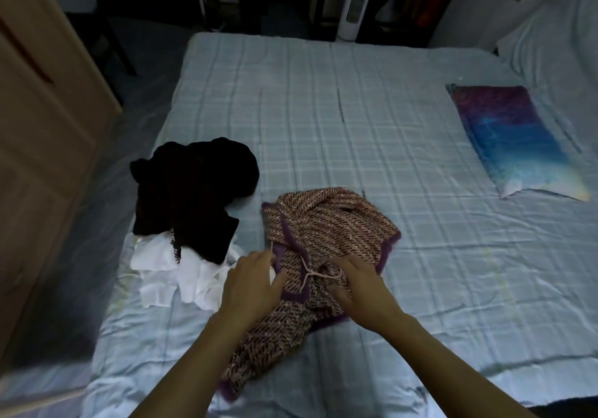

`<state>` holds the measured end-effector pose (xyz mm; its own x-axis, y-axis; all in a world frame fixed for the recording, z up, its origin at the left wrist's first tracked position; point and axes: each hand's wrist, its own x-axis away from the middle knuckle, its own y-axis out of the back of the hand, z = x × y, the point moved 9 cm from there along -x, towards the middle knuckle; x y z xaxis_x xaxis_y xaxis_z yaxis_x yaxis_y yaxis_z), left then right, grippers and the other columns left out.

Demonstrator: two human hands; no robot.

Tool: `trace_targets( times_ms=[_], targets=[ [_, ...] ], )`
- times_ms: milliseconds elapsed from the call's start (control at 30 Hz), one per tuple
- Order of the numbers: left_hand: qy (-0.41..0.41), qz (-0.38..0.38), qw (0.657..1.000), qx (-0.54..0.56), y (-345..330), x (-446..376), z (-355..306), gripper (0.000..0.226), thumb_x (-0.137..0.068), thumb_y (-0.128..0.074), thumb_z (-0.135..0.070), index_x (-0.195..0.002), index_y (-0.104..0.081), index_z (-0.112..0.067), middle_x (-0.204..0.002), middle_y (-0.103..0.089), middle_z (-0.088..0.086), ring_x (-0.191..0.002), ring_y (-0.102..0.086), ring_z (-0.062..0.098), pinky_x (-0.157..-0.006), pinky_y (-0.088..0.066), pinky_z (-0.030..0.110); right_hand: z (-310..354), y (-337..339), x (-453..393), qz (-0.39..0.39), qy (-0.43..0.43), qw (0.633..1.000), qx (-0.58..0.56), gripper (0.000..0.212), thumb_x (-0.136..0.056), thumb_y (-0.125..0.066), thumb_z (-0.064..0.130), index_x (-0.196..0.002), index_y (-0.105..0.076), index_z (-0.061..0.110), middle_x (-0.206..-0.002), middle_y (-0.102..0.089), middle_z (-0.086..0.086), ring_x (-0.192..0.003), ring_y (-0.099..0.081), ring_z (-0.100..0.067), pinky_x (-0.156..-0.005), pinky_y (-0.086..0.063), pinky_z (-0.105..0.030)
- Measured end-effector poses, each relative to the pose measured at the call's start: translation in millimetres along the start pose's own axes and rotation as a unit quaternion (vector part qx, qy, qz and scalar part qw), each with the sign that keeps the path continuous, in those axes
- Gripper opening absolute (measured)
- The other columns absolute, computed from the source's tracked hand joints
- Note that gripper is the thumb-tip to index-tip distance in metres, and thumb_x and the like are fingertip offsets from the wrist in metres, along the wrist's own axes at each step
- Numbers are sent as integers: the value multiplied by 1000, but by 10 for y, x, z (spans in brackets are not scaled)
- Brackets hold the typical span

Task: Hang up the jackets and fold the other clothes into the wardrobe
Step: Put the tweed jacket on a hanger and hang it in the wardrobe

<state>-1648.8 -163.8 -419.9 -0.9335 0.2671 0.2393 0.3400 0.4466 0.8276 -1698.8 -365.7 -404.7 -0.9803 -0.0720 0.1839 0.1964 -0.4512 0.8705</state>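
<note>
Woven pink-and-dark jacket with purple trim [326, 243] lies crumpled on the near part of the bed [356, 110], one part trailing toward the near edge. Left hand [250, 283] sits on the jacket's left edge, fingers curled; it seems to pinch the purple trim, and something small and white shows at the thumb (can't tell what). Right hand [362, 283] rests on the middle of the jacket, fingers bent down into the fabric beside a thin pink cord [318, 273]; whether it actually grips the cloth I cannot tell. Left of the jacket, apart from it: a black garment [191, 184] heaped partly over a white garment [168, 272]. Blue-purple pillow [514, 139] at far right of the bed. Wooden wardrobe door [42, 126] along the left, white tower fan [356, 0] beyond the bed
</note>
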Motion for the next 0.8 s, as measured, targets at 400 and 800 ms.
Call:
trace_targets(
  times_ms=[400, 800],
  targets=[
    [152, -5, 988, -20, -362, 285, -231, 60, -87, -39, -58, -131, -52, -19, -130, -58, 5, -120, -51, 26, -97, -43, 38, -474, 235, -259, 44, 139, 986, -77, 55, -97, -38, 56, -134, -56, 20, -129, -61, -1, -118, -55, -21, -102, -41, -39],
    [276, -75, 958, 23, -952, 526, -354, 45, -87, -49, -49, -121, -58, -20, -118, -63, 7, -113, -57, 30, -92, -49, 43, -618, 177, -798, 110, 290, 950, -30, 47, -97, -48, 42, -135, -57, 15, -134, -60, -7, -123, -53, -25, -104, -37, -36]
  ],
)
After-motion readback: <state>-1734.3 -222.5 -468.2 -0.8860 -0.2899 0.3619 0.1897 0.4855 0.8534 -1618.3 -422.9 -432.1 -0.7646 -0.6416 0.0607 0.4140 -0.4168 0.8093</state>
